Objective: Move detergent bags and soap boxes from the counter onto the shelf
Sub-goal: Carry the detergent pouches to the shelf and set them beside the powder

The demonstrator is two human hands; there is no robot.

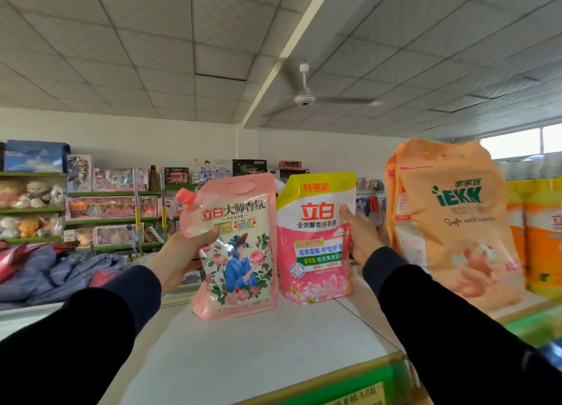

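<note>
I have the left hand [194, 246] wrapped round the pale floral pouch [235, 249] and the right hand [360, 237] round the yellow-topped pouch [316, 240], both near the shelf [258, 356] back edge; liquid-filled, soft and slick, they are best gripped at mid-side

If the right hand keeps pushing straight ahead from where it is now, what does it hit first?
Probably nothing on the shelf: the right hand holds the yellow-topped pink detergent pouch, and past it only distant toy shelves show. The orange bag stands off to its right. Depth is unclear.
</note>
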